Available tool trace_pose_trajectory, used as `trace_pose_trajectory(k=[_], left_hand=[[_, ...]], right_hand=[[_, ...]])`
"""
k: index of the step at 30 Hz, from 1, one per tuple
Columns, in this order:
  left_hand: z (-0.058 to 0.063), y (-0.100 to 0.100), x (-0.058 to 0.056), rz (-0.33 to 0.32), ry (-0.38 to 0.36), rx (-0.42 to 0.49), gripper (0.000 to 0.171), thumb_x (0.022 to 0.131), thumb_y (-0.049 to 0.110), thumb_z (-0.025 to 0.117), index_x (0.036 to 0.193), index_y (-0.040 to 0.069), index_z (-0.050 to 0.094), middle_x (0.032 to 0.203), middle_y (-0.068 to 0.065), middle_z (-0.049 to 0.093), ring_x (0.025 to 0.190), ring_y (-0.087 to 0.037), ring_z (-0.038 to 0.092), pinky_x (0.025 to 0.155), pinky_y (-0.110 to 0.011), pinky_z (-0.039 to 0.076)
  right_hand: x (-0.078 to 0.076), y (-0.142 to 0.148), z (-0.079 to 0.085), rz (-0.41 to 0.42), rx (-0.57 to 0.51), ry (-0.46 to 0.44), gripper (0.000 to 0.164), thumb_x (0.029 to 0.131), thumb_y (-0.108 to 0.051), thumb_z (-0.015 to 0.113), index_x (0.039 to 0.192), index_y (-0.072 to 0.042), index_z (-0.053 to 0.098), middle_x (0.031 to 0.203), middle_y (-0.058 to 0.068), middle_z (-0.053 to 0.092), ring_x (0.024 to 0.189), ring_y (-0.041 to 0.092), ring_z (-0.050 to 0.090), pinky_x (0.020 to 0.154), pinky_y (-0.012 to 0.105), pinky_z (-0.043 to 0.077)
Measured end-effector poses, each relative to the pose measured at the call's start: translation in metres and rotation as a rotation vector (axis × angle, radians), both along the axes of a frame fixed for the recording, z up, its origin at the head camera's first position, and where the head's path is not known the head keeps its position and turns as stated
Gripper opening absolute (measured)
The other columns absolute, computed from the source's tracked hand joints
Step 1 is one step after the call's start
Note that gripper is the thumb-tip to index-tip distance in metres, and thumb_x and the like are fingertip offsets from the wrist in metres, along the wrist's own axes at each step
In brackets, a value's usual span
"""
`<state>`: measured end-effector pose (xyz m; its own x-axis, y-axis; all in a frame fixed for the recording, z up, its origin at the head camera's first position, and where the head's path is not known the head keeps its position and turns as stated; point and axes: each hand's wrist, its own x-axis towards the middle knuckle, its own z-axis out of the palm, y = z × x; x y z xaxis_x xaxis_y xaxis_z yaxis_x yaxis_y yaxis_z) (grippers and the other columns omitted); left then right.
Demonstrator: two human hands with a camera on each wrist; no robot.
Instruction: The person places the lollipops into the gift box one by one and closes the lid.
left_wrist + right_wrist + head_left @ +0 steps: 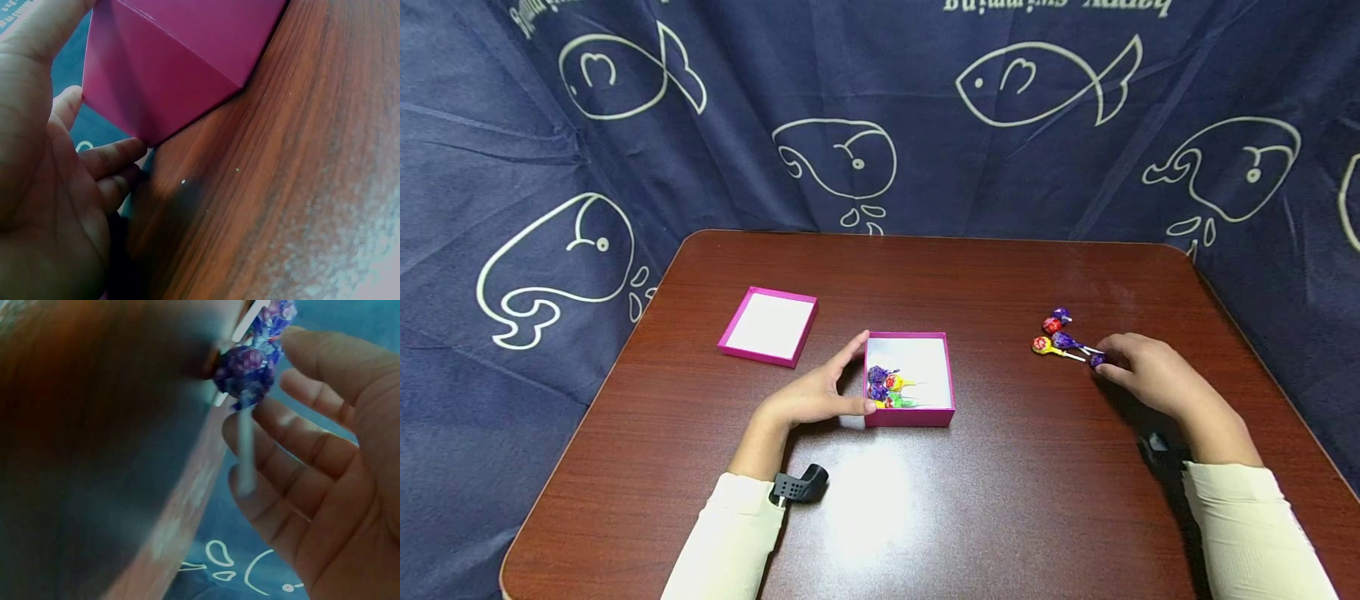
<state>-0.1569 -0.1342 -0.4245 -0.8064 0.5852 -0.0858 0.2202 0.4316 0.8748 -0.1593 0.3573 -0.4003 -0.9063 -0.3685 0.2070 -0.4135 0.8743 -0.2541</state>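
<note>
A pink box (pixel 910 418) with a white inside stands on the table, holding several wrapped lollipops (pixel 895 382) along its left side. My left hand (pixel 816 395) spans the box's left end and holds it, thumb at the front corner and forefinger at the back corner. Further right, my right hand (pixel 1150 375) reaches round a purple lollipop (pixel 245 370), fingers loosely bent and a gap between thumb and fingers. Its white stick (pixel 246 453) passes in front of the fingers. Beside that hand lie more lollipops: a yellow one (pixel 1041 344), a red one (pixel 1052 325) and purple ones (pixel 1063 340).
The pink-rimmed box lid (pixel 771 323) lies with its white inside up, behind and left of the box. A brown wooden table (pixel 970 500) bears everything. Behind it hangs a dark blue cloth (pixel 925 183) with white fish and whale drawings.
</note>
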Motion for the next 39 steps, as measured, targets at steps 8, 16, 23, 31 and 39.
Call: trace_pose_trajectory(k=[8,16,23,31,39], left_hand=[[-0.001,-0.001,-0.001,0.006,-0.017,-0.005,0.108,0.083,0.033,0.082,0.161,0.024,0.007,0.161,-0.006,0.026,0.147,-0.021,0.019,0.118,-0.046,0.016],[-0.004,-0.001,-0.001,0.007,-0.011,0.001,0.108,0.083,0.035,0.081,0.161,0.023,0.008,0.161,-0.007,0.026,0.147,-0.021,0.020,0.118,-0.046,0.016],[-0.003,-0.001,-0.001,0.007,-0.015,0.005,0.108,0.083,0.034,0.081,0.161,0.024,0.008,0.161,-0.007,0.025,0.147,-0.023,0.019,0.118,-0.048,0.015],[-0.003,0.000,-0.001,0.004,-0.022,0.003,0.108,0.083,0.035,0.081,0.161,0.025,0.007,0.161,-0.006,0.025,0.147,-0.022,0.018,0.118,-0.048,0.015],[-0.001,0.000,-0.001,0.006,-0.010,0.001,0.108,0.083,0.032,0.081,0.161,0.026,0.007,0.162,-0.006,0.023,0.147,-0.023,0.018,0.118,-0.048,0.016]], right_hand=[[-0.002,0.002,-0.006,0.015,-0.006,-0.007,0.017,0.079,-0.003,0.079,0.090,-0.004,0.067,0.079,0.001,0.062,0.070,0.015,0.054,0.061,0.040,0.043],[-0.005,0.000,-0.008,0.007,0.002,-0.018,0.018,0.077,-0.004,0.080,0.087,-0.006,0.065,0.079,0.001,0.064,0.070,0.019,0.057,0.063,0.043,0.045],[-0.006,-0.001,-0.010,0.002,0.005,-0.025,0.020,0.076,-0.003,0.080,0.085,-0.007,0.063,0.078,0.003,0.064,0.070,0.022,0.058,0.063,0.045,0.045],[-0.004,-0.005,-0.008,0.006,-0.035,-0.041,0.019,0.078,-0.004,0.080,0.087,-0.009,0.064,0.078,0.000,0.063,0.070,0.018,0.056,0.062,0.042,0.044],[0.002,-0.020,0.000,0.047,-0.134,-0.036,0.018,0.082,-0.005,0.079,0.089,-0.014,0.065,0.076,-0.007,0.059,0.067,0.008,0.050,0.059,0.029,0.041]])
